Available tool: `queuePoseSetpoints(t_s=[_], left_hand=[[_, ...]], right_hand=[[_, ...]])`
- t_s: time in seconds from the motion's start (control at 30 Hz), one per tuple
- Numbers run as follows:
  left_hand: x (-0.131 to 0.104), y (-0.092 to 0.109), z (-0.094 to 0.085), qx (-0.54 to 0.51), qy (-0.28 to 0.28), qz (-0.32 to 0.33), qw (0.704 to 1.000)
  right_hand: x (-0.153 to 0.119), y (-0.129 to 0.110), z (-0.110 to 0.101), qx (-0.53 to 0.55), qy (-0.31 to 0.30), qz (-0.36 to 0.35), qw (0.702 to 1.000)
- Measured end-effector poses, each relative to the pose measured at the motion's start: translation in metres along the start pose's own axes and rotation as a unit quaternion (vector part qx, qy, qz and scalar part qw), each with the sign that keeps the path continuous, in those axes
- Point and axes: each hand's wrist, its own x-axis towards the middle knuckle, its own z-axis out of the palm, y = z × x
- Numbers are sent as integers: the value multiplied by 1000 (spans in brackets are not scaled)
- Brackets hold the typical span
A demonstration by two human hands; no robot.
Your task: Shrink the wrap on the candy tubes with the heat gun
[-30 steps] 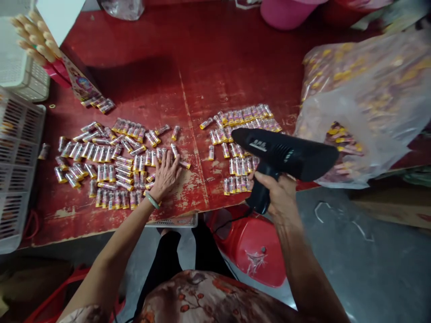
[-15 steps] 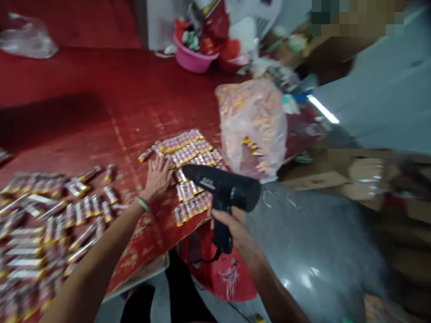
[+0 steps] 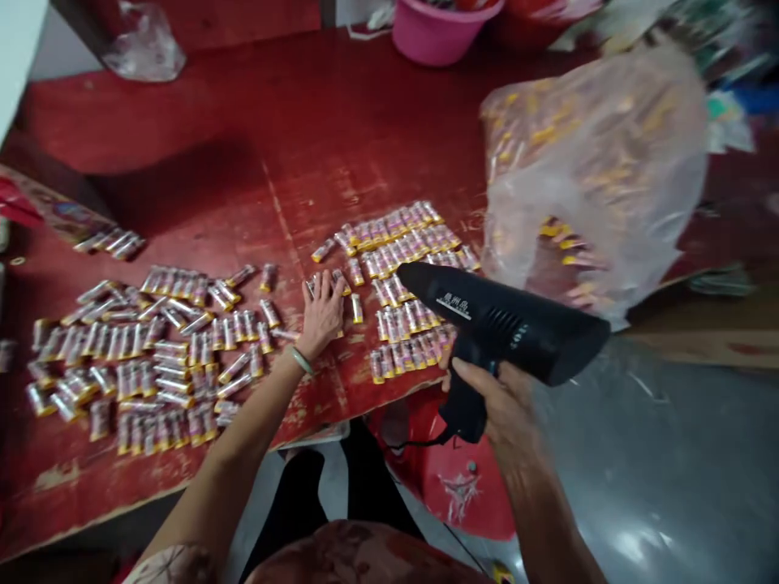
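Observation:
My right hand (image 3: 496,389) is wrapped round the handle of a black hair dryer (image 3: 499,316), whose nozzle points left over rows of small wrapped tubes (image 3: 407,353) with yellow ends. Fingers spread, my left hand (image 3: 322,315) lies palm down on a few tubes left of those rows; what is under the palm is hidden. Single tubes (image 3: 356,308) lie beside its fingers. A larger group of tubes (image 3: 174,373) covers the left part of the red table (image 3: 213,146).
A large clear bag (image 3: 608,162) of tubes stands at the right. Behind are a pink basin (image 3: 432,32) and a crumpled plastic bag (image 3: 146,45). At the left is an open box (image 3: 66,195) with tubes. A red stool (image 3: 466,495) is below the table edge.
The view has swung left and closer. My left hand has moved left, away from the rows, and some tubes now lie apart between them. The dryer remains in my right hand.

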Motion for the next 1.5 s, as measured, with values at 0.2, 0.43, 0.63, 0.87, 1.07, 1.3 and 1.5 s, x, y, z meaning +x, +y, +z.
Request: queuePoseSetpoints(t_s=[0.2, 0.43, 0.63, 0.87, 1.07, 1.3, 1.5], left_hand=[[-49, -29, -7, -22, 27, -29, 999], [-90, -30, -9, -30, 59, -79, 995], [-114, -24, -7, -34, 50, -108, 992], [-130, -35, -8, -47, 60, -97, 992], [-133, -41, -8, -53, 49, -98, 993], [-136, -46, -6, -63, 42, -90, 993], [-155, -54, 1, -107, 73, -92, 987]], right_hand=[[-6, -2, 52, -26, -123, 55, 990], [6, -7, 85, 10, -136, 34, 990], [-3, -17, 123, -57, -217, 63, 972], [-2, -15, 144, -77, -195, -6, 978], [-9, -10, 160, -128, -258, 9, 958], [-10, -10, 136, -99, -139, -32, 985], [-56, 8, 55, -174, -199, 126, 956]])
